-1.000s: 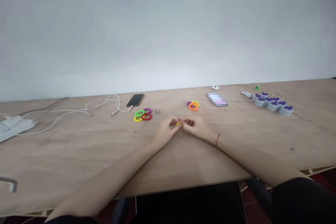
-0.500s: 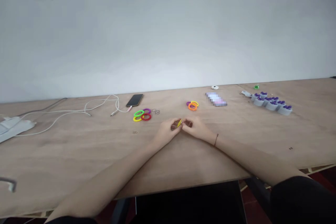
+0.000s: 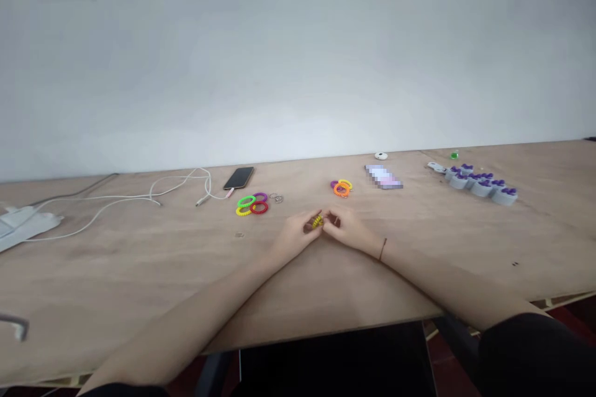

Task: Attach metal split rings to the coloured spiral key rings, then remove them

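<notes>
My left hand (image 3: 297,231) is closed around a small yellow spiral coil band (image 3: 317,222), its coils showing between thumb and fingers. My right hand (image 3: 348,227) meets it fingertip to fingertip, pinched at the band's right side; whatever lies in that pinch is too small to make out. Just beyond the hands is a cluster of purple, yellow and orange coil bands (image 3: 341,189). To the left lie green, purple, yellow and red coil bands (image 3: 259,207), with small metal rings (image 3: 278,199) beside them.
A dark phone (image 3: 239,178) on a white cable (image 3: 177,196) lies at the back left. Farther right are a blurred-out phone (image 3: 383,177), a white round object (image 3: 380,156) and several grey-white pieces with purple tops (image 3: 482,188). A wall (image 3: 298,62) rises behind the wooden table (image 3: 139,267).
The yellow coil band has turned slightly between the fingers, and more of its coils show. Both hands stay in nearly the same place.
</notes>
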The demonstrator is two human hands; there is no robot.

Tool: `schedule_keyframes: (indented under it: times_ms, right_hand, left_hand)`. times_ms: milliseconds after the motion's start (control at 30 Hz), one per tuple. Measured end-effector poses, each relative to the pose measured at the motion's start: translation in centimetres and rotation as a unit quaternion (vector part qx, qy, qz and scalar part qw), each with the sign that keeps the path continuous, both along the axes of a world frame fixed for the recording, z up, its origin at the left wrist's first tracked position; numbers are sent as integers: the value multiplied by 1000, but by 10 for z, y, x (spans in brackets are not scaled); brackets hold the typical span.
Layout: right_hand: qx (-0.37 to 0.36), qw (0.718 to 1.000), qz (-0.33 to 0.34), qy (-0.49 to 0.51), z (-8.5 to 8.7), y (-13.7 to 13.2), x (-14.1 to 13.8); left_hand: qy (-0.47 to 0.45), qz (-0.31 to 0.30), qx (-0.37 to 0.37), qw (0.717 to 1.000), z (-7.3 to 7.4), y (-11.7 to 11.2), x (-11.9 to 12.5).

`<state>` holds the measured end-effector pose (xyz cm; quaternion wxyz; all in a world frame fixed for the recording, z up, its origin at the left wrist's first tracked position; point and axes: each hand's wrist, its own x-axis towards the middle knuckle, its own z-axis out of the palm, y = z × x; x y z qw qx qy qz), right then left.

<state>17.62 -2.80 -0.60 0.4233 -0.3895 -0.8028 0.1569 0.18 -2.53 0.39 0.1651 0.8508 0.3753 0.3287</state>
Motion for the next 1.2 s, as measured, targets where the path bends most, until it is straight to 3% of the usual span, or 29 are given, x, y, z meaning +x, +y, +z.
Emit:
schedule_keyframes:
  times_ms: [267,633,900,1000,1200]
  right_hand:
    - [5,1000,-5,-7,4,-6,-1]
    - [51,998,-39,-12,8,-11,-7]
    - [52,997,-53,-27,11,-13,-8]
    - [31,999,-39,5,12,-13,-9]
    - [-84,992,49,85,12,-12,-7]
  left_hand:
    - [59,5,93,994,-1,0,-2]
    - [79,-22,137,987,3,-1,-5]
    - [114,6,170,979,3,-1,-4]
    - [129,26,185,974,3,-1,-3]
    - [108,47,184,976,2,1,-6]
